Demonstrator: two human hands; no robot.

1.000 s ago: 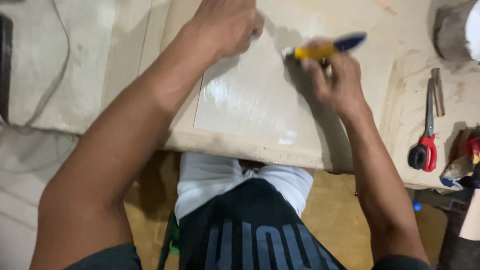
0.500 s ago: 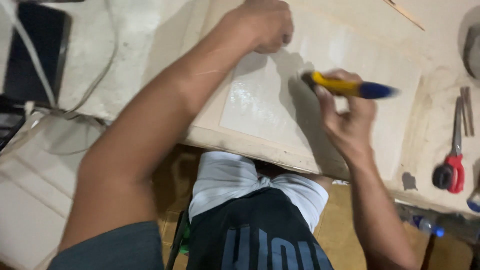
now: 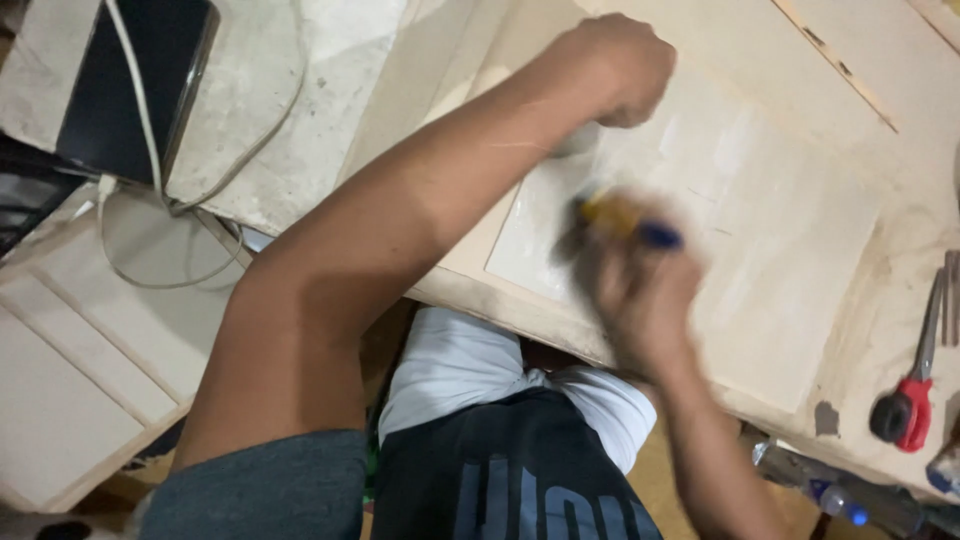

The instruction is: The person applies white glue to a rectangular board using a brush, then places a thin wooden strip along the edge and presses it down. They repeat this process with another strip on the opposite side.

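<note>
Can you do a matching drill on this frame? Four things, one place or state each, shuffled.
Things:
1. left hand
2. right hand
3. scissors
4. phone

Places or states:
A. lying at the right edge of the workbench, red handles
B. dark, at the top left with a white cable across it
C. fisted, pressing on the glossy sheet
D. blurred, gripping a yellow and blue knife

Pairs: 1-C, 2-D, 3-A, 4-B

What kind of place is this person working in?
Probably a small home workshop: a rough plywood bench bearing a glossy sheet, red-handled scissors at its edge, and a yellow-and-blue knife in the right hand.
</note>
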